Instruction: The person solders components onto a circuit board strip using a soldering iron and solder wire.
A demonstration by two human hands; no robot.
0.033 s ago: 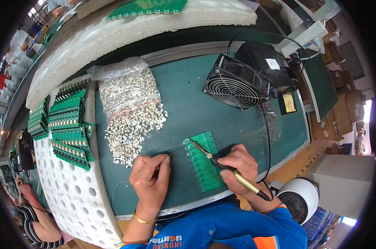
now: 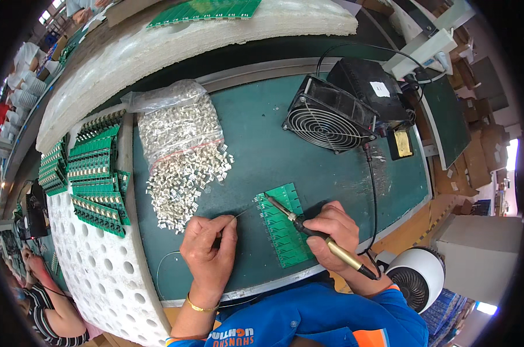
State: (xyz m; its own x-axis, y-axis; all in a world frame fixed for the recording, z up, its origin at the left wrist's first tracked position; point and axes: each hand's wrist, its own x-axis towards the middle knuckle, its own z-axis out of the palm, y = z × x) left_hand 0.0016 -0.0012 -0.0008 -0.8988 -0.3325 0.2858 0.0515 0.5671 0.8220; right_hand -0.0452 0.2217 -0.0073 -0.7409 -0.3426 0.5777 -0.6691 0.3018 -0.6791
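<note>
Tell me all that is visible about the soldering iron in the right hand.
The soldering iron is a slim pen-like tool with a bare metal tip, a black grip and a brass-coloured rear barrel. The right hand holds it slanted, tip pointing up-left onto the top edge of the green circuit board. A black cord leaves its rear end and runs up toward the black fan.
</note>
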